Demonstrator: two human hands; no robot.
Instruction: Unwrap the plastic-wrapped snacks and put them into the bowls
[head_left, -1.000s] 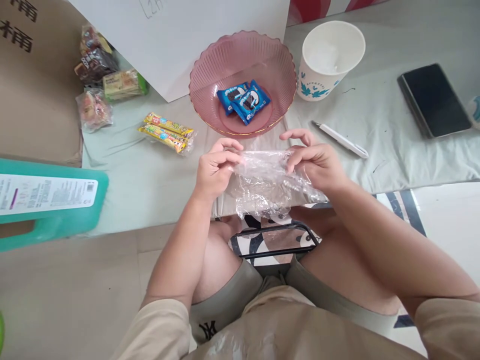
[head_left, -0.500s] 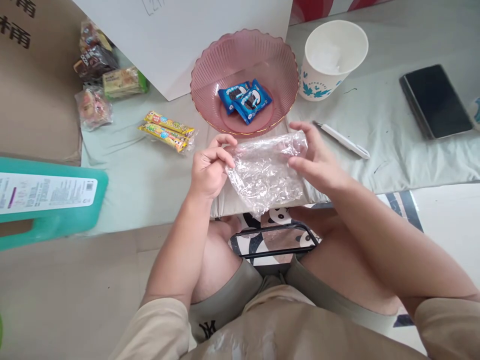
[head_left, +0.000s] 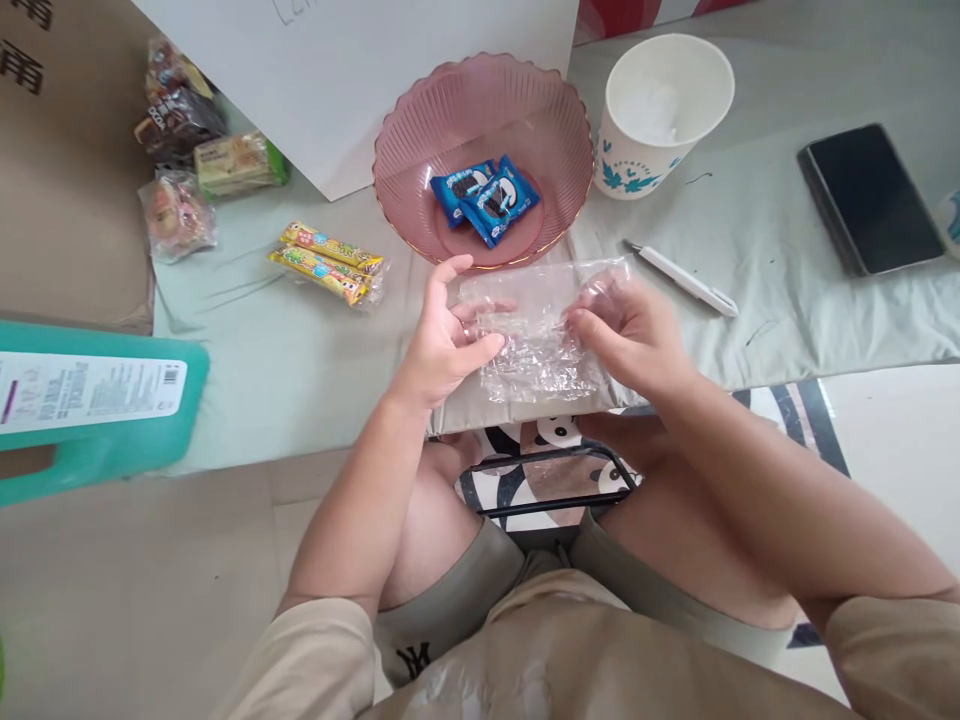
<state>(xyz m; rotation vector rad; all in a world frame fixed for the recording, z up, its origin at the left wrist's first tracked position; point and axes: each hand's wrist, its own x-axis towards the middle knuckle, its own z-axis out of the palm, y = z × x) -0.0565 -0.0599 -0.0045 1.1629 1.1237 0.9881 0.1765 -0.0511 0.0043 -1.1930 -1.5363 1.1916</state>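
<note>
Both hands hold a crumpled clear plastic bag (head_left: 536,335) at the near edge of the table (head_left: 300,370), just in front of the pink bowl (head_left: 420,140). The left hand (head_left: 444,340) grips the left side of the bag, with the thumb pressed on the plastic and the index finger lifted up toward the bowl. The right hand (head_left: 637,335) grips the right side, and some of its fingertips seem to be inside or behind the film, because they show through it a little blurred. The bag hangs between the two hands, and its lower part lies on or just above the table edge; I cannot tell if it touches. In the pink bowl lie two blue cookie packets (head_left: 486,197), one partly over the other. To the right of the bowl stands a white paper cup (head_left: 660,125) with blue leaf prints, and a white pen (head_left: 681,279) lies near the right hand. Further right lies a dark phone (head_left: 870,195). To the left of the bowl lie two yellow candy packets (head_left: 328,262), and further left more small snack packets (head_left: 196,140) lie beside a white board (head_left: 375,60). A teal plastic container (head_left: 90,405) with a white label is at the left edge of the view.
</note>
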